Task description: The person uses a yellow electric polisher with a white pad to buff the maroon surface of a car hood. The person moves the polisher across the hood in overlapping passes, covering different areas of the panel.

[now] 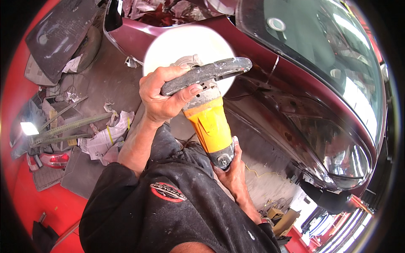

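Note:
A yellow and grey rotary polisher [210,123] with a large round white pad [186,44] is held out before me. My left hand [163,93] is closed around its black D-shaped front handle [218,68]. At the rear end, my right hand [232,170] grips the black tail of the tool body. In the view, the pad overlaps the dark red front fender [246,47] of a car; whether they touch, I cannot tell. Part of my right hand's fingers is hidden behind the tool.
The car's windshield [303,41] and side panel run along the right. At left lie a dark body panel [60,34], perforated metal strips [76,123], masking paper [107,139] and a red tail light [55,159]. A yellow cord [259,174] crosses the floor near cardboard boxes [284,223].

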`<action>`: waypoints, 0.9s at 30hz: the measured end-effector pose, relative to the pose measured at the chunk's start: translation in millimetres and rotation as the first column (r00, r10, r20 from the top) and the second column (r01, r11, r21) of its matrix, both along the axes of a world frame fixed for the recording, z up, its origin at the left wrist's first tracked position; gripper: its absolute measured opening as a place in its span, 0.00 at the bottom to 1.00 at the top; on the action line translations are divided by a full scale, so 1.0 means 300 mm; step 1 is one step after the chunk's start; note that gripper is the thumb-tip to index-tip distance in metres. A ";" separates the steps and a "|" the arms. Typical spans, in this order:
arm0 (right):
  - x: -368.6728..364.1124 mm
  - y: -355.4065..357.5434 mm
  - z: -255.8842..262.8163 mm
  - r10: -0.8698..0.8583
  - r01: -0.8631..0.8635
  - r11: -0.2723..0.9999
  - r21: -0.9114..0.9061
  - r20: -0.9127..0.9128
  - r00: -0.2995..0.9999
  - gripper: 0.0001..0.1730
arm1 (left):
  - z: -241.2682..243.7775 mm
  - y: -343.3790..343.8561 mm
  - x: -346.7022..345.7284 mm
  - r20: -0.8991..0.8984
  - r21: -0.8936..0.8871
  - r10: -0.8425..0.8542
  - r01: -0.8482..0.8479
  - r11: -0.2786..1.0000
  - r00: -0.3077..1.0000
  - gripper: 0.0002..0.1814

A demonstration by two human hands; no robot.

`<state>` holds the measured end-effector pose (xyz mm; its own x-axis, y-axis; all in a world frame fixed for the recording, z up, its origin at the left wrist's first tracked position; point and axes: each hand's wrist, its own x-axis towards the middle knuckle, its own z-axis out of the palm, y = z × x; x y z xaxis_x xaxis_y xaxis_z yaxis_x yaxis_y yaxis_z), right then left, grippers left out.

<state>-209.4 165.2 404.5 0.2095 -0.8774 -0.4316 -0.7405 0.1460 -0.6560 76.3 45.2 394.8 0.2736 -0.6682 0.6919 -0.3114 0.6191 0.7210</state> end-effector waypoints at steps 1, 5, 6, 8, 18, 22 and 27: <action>-0.018 0.011 0.002 -0.032 0.032 0.999 0.003 -0.025 0.999 0.64 | 0.007 -0.002 -0.018 0.006 -0.010 -0.010 0.010 1.000 1.000 0.21; -0.084 0.063 0.016 -0.091 0.089 0.996 -0.029 -0.068 0.994 0.60 | 0.071 -0.020 -0.095 0.042 -0.078 -0.021 0.024 0.997 0.999 0.20; -0.090 0.076 0.025 -0.117 0.115 0.992 -0.048 -0.041 0.992 0.60 | 0.082 -0.011 -0.118 -0.023 -0.022 -0.090 0.089 0.996 0.996 0.19; -0.088 0.106 0.032 -0.158 0.154 0.985 -0.078 -0.045 0.986 0.61 | 0.088 -0.025 -0.121 0.002 -0.071 -0.099 0.099 0.993 0.995 0.19; 0.108 -0.026 -0.009 -0.016 0.016 1.000 -0.001 -0.039 0.999 0.57 | -0.018 -0.036 0.098 -0.022 -0.032 0.016 -0.016 0.999 1.000 0.18; 0.178 -0.097 -0.094 0.116 -0.113 0.993 -0.045 0.075 0.990 0.59 | -0.089 -0.026 0.193 -0.098 0.073 0.059 -0.052 0.996 0.993 0.17; 0.229 -0.140 -0.130 0.165 -0.165 0.986 -0.008 0.145 0.976 0.59 | -0.103 -0.015 0.260 -0.100 0.115 0.113 -0.101 0.988 0.989 0.17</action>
<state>-140.6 123.3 365.4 0.4116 -0.8241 -0.3893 -0.6517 0.0324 -0.7578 154.3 40.8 363.8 0.4155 -0.7010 0.5796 -0.2897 0.5021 0.8148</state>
